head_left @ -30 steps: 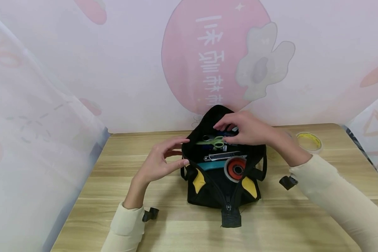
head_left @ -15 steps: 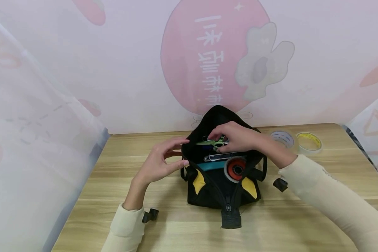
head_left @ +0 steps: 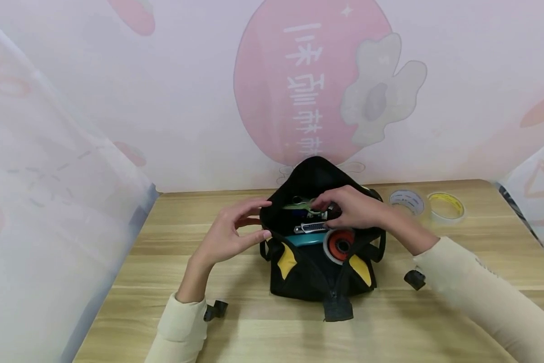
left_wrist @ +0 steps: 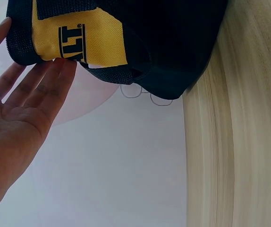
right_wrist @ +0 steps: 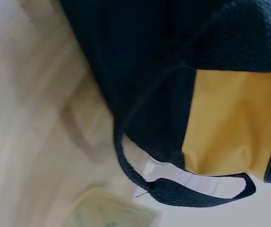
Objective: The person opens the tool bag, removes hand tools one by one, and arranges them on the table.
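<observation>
A black tool bag (head_left: 299, 287) with yellow panels stands on the table, its top spread wide. My left hand (head_left: 233, 227) touches its left rim, thumb apart from the fairly straight fingers; in the left wrist view those fingers lie against the yellow panel (left_wrist: 97, 40). My right hand (head_left: 355, 206) reaches into the bag with bent fingers around a dark thing; whether it grips anything is unclear. Near those fingers lie green-handled scissors (head_left: 301, 205) and a utility knife (head_left: 309, 228). A teal object (head_left: 305, 239) and a red-cored roll (head_left: 340, 245) sit towards the front.
Two tape rolls, one whitish (head_left: 407, 201) and one with a yellow core (head_left: 448, 205), lie behind and right of the bag. A printed sheet (head_left: 199, 101) rises at the table's back edge. The bag's strap (right_wrist: 192, 196) loops out at its side.
My right hand has gone down and deeper into the bag, from above the scissors towards the utility knife. The bag's front zipper tab has shifted slightly right. My left hand has stayed at the rim.
</observation>
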The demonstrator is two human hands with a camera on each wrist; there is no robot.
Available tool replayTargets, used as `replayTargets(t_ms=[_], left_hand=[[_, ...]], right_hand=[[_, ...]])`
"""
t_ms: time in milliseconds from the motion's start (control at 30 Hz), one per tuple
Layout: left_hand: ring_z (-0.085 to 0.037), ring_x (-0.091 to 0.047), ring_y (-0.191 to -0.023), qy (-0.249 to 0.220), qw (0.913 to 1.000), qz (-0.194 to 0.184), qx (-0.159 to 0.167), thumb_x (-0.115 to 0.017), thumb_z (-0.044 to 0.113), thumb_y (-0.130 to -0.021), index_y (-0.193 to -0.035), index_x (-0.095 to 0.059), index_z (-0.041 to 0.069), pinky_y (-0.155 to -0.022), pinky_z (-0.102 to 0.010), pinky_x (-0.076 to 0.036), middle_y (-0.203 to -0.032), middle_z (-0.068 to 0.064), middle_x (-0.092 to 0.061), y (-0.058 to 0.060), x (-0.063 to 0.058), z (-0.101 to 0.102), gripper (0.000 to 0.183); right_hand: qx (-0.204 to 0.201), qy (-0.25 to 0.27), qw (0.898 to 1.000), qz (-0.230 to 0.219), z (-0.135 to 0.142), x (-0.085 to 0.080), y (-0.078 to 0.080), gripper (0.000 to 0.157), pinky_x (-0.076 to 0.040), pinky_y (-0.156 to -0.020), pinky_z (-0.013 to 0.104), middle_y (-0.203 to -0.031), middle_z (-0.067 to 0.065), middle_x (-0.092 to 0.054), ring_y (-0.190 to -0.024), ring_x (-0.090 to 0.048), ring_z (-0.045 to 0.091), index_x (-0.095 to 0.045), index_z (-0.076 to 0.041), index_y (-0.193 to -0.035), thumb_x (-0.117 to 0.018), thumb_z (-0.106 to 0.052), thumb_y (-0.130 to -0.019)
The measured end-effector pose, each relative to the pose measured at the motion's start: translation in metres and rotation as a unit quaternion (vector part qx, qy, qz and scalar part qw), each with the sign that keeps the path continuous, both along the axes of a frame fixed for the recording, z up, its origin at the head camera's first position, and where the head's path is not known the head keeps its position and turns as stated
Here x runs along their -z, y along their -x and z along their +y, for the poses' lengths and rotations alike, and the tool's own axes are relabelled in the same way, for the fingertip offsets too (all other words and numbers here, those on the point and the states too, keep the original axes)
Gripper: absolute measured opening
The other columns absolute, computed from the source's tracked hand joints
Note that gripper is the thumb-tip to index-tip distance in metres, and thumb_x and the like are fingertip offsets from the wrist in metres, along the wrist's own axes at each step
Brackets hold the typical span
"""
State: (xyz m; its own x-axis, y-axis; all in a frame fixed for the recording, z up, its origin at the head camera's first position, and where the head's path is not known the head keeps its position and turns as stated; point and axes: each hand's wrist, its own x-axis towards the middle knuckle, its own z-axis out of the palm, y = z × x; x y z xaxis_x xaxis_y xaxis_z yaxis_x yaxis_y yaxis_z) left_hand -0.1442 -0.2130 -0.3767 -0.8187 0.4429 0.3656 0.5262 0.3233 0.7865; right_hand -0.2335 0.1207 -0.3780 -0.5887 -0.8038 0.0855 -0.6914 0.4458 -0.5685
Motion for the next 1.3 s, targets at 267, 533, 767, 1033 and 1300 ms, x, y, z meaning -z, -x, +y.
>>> replayTargets(t_ms=[267,533,767,1033,1300], left_hand=[[-0.037,-0.071,-0.123,0.001,1.0,-0.004,-0.004,-0.085,0.004,-0.091,-0.145,-0.065,0.007,-0.102,-0.036,-0.065,-0.145,-0.01,-0.068,0.0,0.001,-0.001,0.058],[-0.032,-0.072,-0.123,0.008,0.9999,-0.002,-0.011,-0.086,0.005,-0.09,-0.145,-0.065,0.009,-0.102,-0.036,-0.064,-0.145,-0.01,-0.068,0.0,0.0,-0.002,0.058],[-0.031,-0.072,-0.124,0.009,0.9999,-0.004,-0.013,-0.086,0.005,-0.09,-0.145,-0.065,0.01,-0.102,-0.036,-0.065,-0.146,-0.009,-0.068,-0.001,0.001,-0.003,0.059],[-0.028,-0.072,-0.123,0.01,0.9999,0.002,-0.01,-0.086,0.005,-0.09,-0.144,-0.065,0.01,-0.101,-0.036,-0.065,-0.145,-0.009,-0.069,-0.001,0.003,-0.003,0.058],[-0.027,-0.072,-0.124,0.01,0.9999,0.005,-0.007,-0.086,0.005,-0.091,-0.144,-0.065,0.01,-0.102,-0.036,-0.065,-0.145,-0.009,-0.068,0.001,0.003,-0.003,0.058]], right_hand=[[0.02,-0.011,1.0,-0.004,0.008,0.019,-0.004,0.04,-0.066,-0.094,0.046,-0.126,0.011,-0.077,-0.11,-0.076,0.028,-0.075,-0.004,-0.129,-0.086,-0.007,-0.09],[0.023,-0.033,0.999,-0.017,0.007,0.033,-0.005,0.038,-0.063,-0.097,0.049,-0.127,0.009,-0.078,-0.116,-0.074,0.029,-0.077,-0.007,-0.128,-0.085,-0.009,-0.091],[0.019,-0.058,0.997,-0.041,0.003,0.041,-0.004,0.028,-0.064,-0.093,0.04,-0.118,0.004,-0.08,-0.109,-0.075,0.022,-0.08,-0.009,-0.121,-0.081,-0.005,-0.093],[0.016,-0.061,0.997,-0.039,0.001,0.043,-0.003,0.022,-0.064,-0.088,0.036,-0.107,0.0,-0.081,-0.101,-0.074,0.017,-0.083,-0.009,-0.108,-0.075,0.002,-0.092],[0.01,-0.043,0.999,-0.019,0.003,0.043,-0.002,0.017,-0.062,-0.084,0.033,-0.103,-0.002,-0.082,-0.096,-0.073,0.015,-0.084,-0.011,-0.102,-0.075,0.001,-0.093]])
